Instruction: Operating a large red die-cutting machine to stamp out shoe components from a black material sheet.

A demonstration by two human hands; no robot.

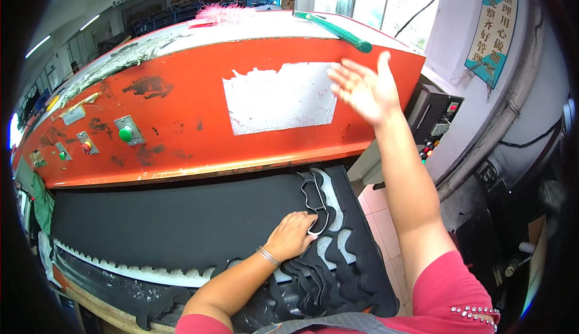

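My left hand (291, 235) rests on the black sheet (181, 219), its fingers closed on the near end of a thin metal cutting die (324, 204). The die is a long, wavy-edged loop lying near the sheet's right end. Beside and below it are curved cut-outs and black scrap strips (304, 283), with a pale surface showing through the gaps. My right hand (369, 89) is raised in front of the orange machine head (199, 104), fingers spread and palm bare. Just above it, a green-handled tool (341, 32) lies on top of the machine.
Green and red push buttons (125, 133) sit on the machine's front at left. A pink fluffy thing (220, 14) lies on top. At right stand a dark control box (431, 114) and a pipe (482, 147) along the wall. A jagged sheet edge (129, 272) runs along the near left.
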